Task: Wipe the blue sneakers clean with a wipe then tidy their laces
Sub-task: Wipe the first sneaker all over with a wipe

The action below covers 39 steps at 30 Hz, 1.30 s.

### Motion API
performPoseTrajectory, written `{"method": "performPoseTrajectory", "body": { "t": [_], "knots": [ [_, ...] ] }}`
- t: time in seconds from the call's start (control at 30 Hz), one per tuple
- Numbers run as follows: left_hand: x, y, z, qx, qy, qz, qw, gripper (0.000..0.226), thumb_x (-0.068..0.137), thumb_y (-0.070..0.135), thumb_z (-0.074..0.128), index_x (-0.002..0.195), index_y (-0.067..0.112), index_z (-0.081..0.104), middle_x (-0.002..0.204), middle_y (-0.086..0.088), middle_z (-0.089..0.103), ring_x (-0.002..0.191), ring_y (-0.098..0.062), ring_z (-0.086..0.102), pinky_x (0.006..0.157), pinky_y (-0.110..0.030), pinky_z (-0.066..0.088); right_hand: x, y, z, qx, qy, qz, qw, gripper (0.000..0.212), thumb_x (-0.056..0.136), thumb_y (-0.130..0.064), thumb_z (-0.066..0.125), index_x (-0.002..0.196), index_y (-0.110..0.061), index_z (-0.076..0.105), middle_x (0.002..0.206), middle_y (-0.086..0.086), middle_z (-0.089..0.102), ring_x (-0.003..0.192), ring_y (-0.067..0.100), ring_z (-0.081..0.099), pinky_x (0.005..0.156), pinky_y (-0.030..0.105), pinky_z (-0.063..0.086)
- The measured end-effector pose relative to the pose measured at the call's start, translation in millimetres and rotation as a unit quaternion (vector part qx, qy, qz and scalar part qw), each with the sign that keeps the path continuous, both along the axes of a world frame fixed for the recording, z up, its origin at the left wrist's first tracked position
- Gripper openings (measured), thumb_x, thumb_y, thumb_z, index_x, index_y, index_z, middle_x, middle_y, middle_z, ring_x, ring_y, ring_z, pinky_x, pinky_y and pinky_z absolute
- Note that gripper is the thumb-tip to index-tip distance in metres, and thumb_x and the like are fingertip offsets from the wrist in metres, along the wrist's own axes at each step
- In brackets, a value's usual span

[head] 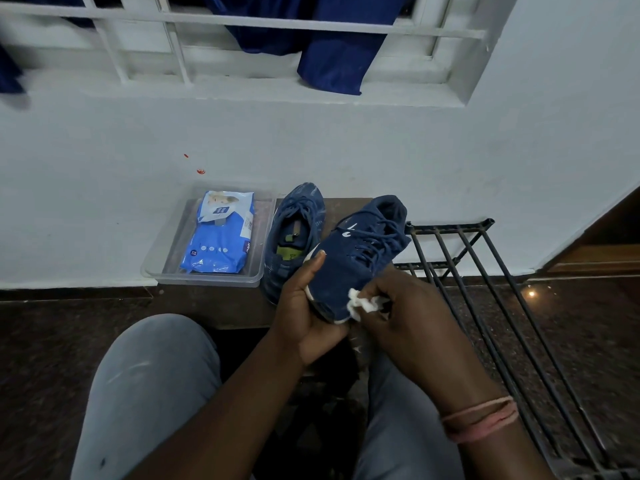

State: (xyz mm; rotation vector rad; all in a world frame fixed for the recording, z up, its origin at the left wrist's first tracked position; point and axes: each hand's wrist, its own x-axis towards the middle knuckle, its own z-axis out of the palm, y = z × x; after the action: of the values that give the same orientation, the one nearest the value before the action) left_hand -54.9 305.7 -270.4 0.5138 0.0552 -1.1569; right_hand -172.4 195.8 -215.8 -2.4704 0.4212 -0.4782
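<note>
Sneaker work is at the wiping stage: one blue sneaker [360, 258] is held up over my lap, toe end toward me, heel pointing away toward the wall.

Left hand [304, 306] is clamped on the sneaker: palm under the sole near the toe, thumb laid up along the near side of the upper. Right hand [398, 303] has its fingers curled tight around a crumpled white wipe [360, 304], which is pressed against the toe where the blue fabric meets the white sole edge. Both hands are close together, meeting at the toe.

Judgement on method: keep the left grip firm so the sneaker does not twist under pressure; work the wipe in short strokes along the sole edge, then up over the knit upper; refold the wipe to a fresh face once it greys. The laces [375, 242] look loosely threaded, so wiping around the eyelets calls for a light touch.

Beyond the hands, the second sneaker [294, 237] rests on the low bench [214, 303], opening upward, not yet in hand. Just beside it on the left sits a clear plastic tray [207, 280] holding a blue pack of wipes [220, 237]. A black metal rack [485, 271] lies to the right. Lace tidying is not yet begun.
</note>
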Motion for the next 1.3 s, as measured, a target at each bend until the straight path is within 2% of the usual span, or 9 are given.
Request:
{"method": "performPoseTrajectory", "body": {
  "t": [0.27,0.43,0.53,0.7,0.83,0.9,1.0,1.17,1.3],
  "knots": [
    [3,3,-5,0.012,0.007,-0.022,1.0,0.064,0.099,0.05,0.045,0.105,-0.004,0.079,0.109,-0.021,0.075,0.094,-0.031,0.077,0.078,-0.04,0.063,14,33,-1,0.032,-0.027,0.031,0.999,0.02,0.091,-0.009,0.066,0.098,-0.025,0.076,0.092,-0.012,0.064,0.088,0.0,0.055,0.08,0.011,0.04],
    [1,2,-1,0.028,-0.008,-0.014,0.999,0.065,0.093,0.044,0.064,0.14,0.0,0.059,0.135,-0.025,0.064,0.116,-0.038,0.069,0.1,-0.052,0.056,25,13,-11,-0.044,-0.009,-0.068,0.997,0.01,0.087,-0.015,0.072,0.08,-0.022,0.074,0.082,-0.004,0.064,0.083,0.018,0.058,0.074,0.029,0.043],
    [2,2,2,0.045,-0.001,0.004,0.999,0.049,0.099,0.042,0.051,0.127,0.007,0.069,0.103,-0.018,0.077,0.086,-0.029,0.078,0.074,-0.038,0.064,27,26,-4,-0.015,0.0,-0.026,1.0,0.01,0.09,-0.02,0.068,0.083,-0.022,0.075,0.085,-0.003,0.068,0.082,0.015,0.061,0.076,0.032,0.049],
    [-2,3,-1,0.053,0.006,-0.02,0.998,0.066,0.101,0.049,0.051,0.145,0.0,0.053,0.13,-0.024,0.066,0.112,-0.034,0.07,0.114,-0.05,0.041,23,8,-6,-0.021,0.024,-0.056,0.998,0.007,0.088,-0.026,0.071,0.084,-0.024,0.076,0.086,-0.005,0.07,0.083,0.015,0.063,0.075,0.034,0.052],
    [-3,2,4,0.048,-0.031,-0.022,0.998,0.062,0.102,0.046,0.047,0.141,-0.001,0.053,0.111,-0.023,0.074,0.1,-0.031,0.074,0.092,-0.042,0.058,25,24,3,0.022,0.041,0.01,0.999,0.009,0.091,-0.024,0.068,0.084,-0.025,0.074,0.086,-0.008,0.069,0.08,0.009,0.062,0.077,0.029,0.051],
    [0,2,0,0.041,-0.034,-0.015,0.998,0.066,0.099,0.046,0.055,0.148,0.001,0.049,0.124,-0.021,0.07,0.112,-0.033,0.07,0.102,-0.045,0.052,26,25,5,0.068,0.05,0.031,0.996,0.008,0.091,-0.022,0.069,0.087,-0.026,0.075,0.088,-0.01,0.069,0.082,0.004,0.063,0.078,0.025,0.051],
    [-1,-1,-4,0.045,-0.023,-0.021,0.998,0.071,0.087,0.041,0.073,0.145,0.005,0.055,0.122,-0.019,0.072,0.107,-0.032,0.072,0.105,-0.048,0.051,27,10,-3,-0.043,0.038,-0.077,0.995,0.007,0.087,-0.022,0.07,0.082,-0.023,0.076,0.083,-0.004,0.07,0.079,0.017,0.064,0.074,0.035,0.052],
    [-2,2,-4,0.044,-0.032,-0.025,0.998,0.058,0.1,0.047,0.045,0.109,0.0,0.076,0.1,-0.019,0.076,0.092,-0.029,0.075,0.09,-0.039,0.058,24,33,7,0.075,0.048,0.032,0.996,0.013,0.094,-0.028,0.066,0.083,-0.026,0.073,0.085,-0.01,0.068,0.078,0.004,0.062,0.076,0.026,0.05],
    [-4,0,-1,0.023,-0.019,-0.017,0.999,0.06,0.098,0.046,0.053,0.143,0.005,0.057,0.12,-0.017,0.072,0.103,-0.029,0.073,0.102,-0.045,0.055,26,16,-1,-0.071,0.029,-0.054,0.996,0.009,0.086,-0.026,0.066,0.082,-0.023,0.073,0.083,-0.002,0.068,0.077,0.018,0.062,0.082,0.039,0.052]
  ]
}}
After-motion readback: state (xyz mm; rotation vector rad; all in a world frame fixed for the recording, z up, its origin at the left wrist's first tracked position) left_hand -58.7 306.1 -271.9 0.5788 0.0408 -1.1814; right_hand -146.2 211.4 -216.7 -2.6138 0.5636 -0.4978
